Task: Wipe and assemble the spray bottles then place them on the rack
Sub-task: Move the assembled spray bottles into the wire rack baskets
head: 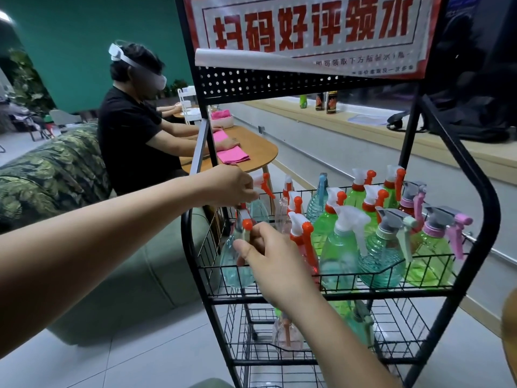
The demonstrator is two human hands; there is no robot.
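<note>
At the rack's [391, 294] left end, the right hand [265, 259] grips the upright blue bottle [233, 268], its nozzle facing that hand; the left hand [233, 186] pinches the rear sprayer [264, 182].

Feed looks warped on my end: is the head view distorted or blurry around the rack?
Head view: wide-angle lens bows the rack uprights; the sign above is soft and washed bright; left hand pinching a spray head and right hand gripping the blue bottle look sharp.

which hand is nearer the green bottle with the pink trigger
Right: the right hand grips a blue bottle in the green bottle's front row; the left hand is farther back.
</note>
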